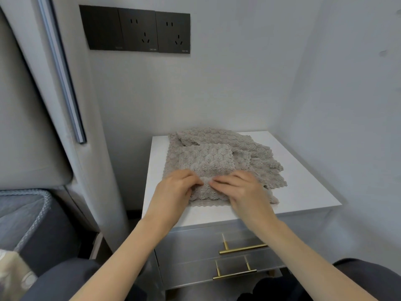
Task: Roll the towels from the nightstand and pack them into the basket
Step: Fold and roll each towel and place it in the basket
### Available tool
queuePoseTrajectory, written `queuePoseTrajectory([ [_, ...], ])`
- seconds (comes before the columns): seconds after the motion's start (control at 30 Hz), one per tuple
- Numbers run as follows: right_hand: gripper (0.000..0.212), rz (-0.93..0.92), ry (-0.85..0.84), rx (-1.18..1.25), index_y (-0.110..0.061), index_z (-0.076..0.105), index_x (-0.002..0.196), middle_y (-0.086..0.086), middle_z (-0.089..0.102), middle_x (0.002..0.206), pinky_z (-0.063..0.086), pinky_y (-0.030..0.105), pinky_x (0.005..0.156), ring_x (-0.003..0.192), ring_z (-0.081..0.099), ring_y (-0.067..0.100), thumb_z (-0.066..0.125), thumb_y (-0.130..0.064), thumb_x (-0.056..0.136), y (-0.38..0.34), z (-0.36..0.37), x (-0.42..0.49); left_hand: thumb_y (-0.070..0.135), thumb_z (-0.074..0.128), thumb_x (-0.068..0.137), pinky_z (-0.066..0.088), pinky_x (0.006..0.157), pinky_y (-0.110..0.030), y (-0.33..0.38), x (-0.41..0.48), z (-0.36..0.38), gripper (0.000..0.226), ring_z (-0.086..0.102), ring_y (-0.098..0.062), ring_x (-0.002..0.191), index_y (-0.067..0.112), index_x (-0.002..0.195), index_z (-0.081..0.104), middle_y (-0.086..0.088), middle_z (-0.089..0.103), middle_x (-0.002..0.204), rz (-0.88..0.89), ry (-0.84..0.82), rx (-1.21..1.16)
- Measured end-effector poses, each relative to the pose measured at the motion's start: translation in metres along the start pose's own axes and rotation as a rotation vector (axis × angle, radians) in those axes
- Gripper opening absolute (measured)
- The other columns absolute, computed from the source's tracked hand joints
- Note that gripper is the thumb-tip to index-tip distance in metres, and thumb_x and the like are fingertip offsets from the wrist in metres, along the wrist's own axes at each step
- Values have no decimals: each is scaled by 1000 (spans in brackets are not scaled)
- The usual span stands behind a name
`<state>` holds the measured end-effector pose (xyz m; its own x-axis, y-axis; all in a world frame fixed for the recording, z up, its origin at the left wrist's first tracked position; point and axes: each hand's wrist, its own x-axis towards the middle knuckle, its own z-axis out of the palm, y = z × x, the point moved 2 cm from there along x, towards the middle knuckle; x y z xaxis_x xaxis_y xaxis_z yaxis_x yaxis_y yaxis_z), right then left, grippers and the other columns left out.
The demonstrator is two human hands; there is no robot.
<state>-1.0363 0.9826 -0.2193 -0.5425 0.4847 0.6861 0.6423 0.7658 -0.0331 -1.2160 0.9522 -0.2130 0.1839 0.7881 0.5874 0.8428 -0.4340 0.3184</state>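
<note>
step: first roll | top towel (207, 161) long axis runs away from person | left hand (173, 192), right hand (240, 190) both pinch its near fold (equally near) | basket unseen

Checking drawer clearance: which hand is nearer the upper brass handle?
Right. The right hand grips the towel above the upper brass drawer handle; the left hand is farther left.

Soft, even, dim indoor light with faint shadows and no glare; edges bow from wide-angle distortion, the whole picture slightly blurred.
</note>
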Motion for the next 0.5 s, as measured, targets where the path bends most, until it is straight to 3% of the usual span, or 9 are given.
queuePoseTrajectory([
  [0.1, 38, -61, -59, -88, -13, 75, 105, -1, 72, 108, 56, 35, 75, 88, 68, 24, 80, 1, 70, -6, 6, -4, -12, 75, 65, 57, 57, -40, -2, -3, 2, 31, 68, -25, 78, 11, 85, 77, 0, 72, 85, 37, -4, 38],
  [0.23, 48, -49, -149, -196, -17, 75, 106, -4, 71, 111, 56, 32, 83, 98, 69, 20, 85, -11, 60, -11, 5, -8, -5, 77, 64, 56, 49, -37, 1, -7, 2, 27, 68, -24, 77, 10, 87, 78, 1, 72, 86, 56, -16, 102],
  [0.37, 43, 21, -165, -180, -15, 75, 107, -1, 72, 110, 54, 36, 90, 104, 68, 18, 82, -14, 65, -7, -1, -11, 10, 75, 71, 58, 57, -36, -4, -12, -5, 22, 68, -20, 81, 13, 93, 77, 5, 70, 91, 7, -52, 106],
  [0.5, 38, 67, -178, -178, -14, 74, 109, 0, 72, 109, 55, 39, 90, 104, 68, 18, 82, -19, 72, -3, -4, -14, 23, 72, 77, 55, 75, -29, -16, -17, -14, 33, 65, -12, 95, 19, 110, 72, 14, 67, 107, -50, -129, 98],
])
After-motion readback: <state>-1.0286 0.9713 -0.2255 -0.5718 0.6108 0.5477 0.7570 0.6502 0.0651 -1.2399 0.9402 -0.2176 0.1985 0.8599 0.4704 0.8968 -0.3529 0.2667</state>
